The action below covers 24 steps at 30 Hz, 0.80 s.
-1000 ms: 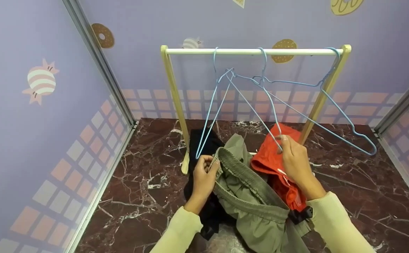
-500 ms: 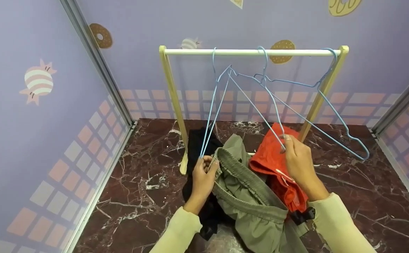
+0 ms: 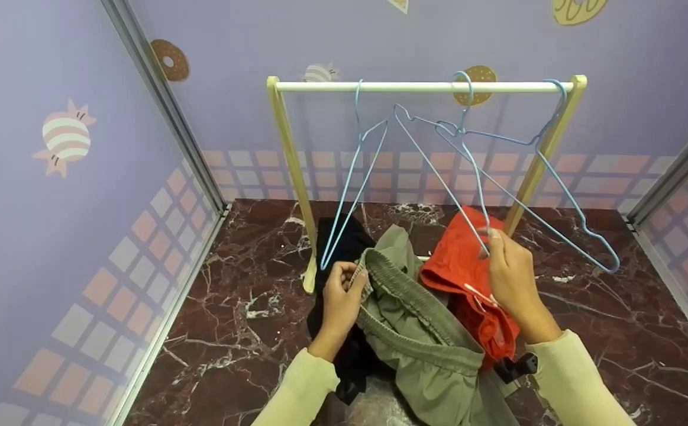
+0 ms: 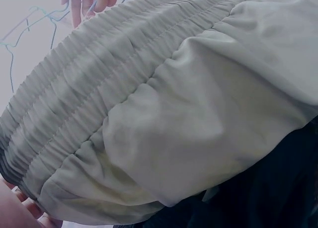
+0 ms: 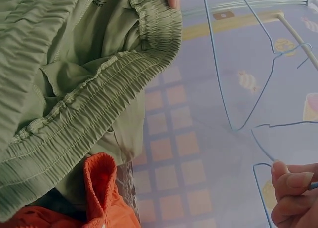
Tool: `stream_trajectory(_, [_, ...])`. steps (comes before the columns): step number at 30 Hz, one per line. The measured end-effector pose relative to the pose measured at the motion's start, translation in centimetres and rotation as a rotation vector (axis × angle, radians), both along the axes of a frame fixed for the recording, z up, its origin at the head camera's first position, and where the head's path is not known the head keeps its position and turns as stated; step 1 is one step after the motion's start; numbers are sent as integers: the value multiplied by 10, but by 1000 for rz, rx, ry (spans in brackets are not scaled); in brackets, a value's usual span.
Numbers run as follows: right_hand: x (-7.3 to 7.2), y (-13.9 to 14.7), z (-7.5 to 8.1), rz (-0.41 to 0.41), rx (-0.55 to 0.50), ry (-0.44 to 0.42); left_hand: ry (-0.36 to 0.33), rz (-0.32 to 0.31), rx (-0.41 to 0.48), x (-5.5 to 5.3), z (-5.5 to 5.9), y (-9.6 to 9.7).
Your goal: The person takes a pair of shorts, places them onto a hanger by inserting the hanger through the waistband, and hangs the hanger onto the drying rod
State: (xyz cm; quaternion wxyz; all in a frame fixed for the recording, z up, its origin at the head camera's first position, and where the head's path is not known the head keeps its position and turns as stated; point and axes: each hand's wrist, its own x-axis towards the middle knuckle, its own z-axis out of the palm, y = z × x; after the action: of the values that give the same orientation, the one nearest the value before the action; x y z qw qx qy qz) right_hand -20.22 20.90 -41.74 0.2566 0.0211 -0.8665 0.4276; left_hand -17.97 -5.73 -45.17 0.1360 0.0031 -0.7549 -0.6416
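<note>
Over marbled flooring point(image 3: 237, 349) at lower centre, a green garment point(image 3: 438, 378) is pinched at its waistband point(image 3: 420, 302) by the left hand point(image 3: 342, 299); one blue hanger point(image 3: 479, 174), gripped by the right hand point(image 3: 512, 278) at centre-right, is best steadied.

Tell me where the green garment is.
In the head view, the green garment is low and just right of centre, its waistband held by the left hand, with black cloth to its left and red cloth to its right.

Your right hand point(image 3: 512, 272) has shifted the middle hanger point(image 3: 439, 176) rightward along the rail point(image 3: 409, 87), apart from the left hanger point(image 3: 351, 173).
</note>
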Motion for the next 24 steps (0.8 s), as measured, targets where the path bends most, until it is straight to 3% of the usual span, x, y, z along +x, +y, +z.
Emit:
stream_trajectory(9, [5,8,0,-26,16,11,9,10,2,-1,-1,3])
stream_trajectory(15, [7,10,2,-18,18,71,-1,15,4,-1,-1,3])
stream_trajectory(24, [12,12,-6,-11,13,86,2,7,-3,1,1,4])
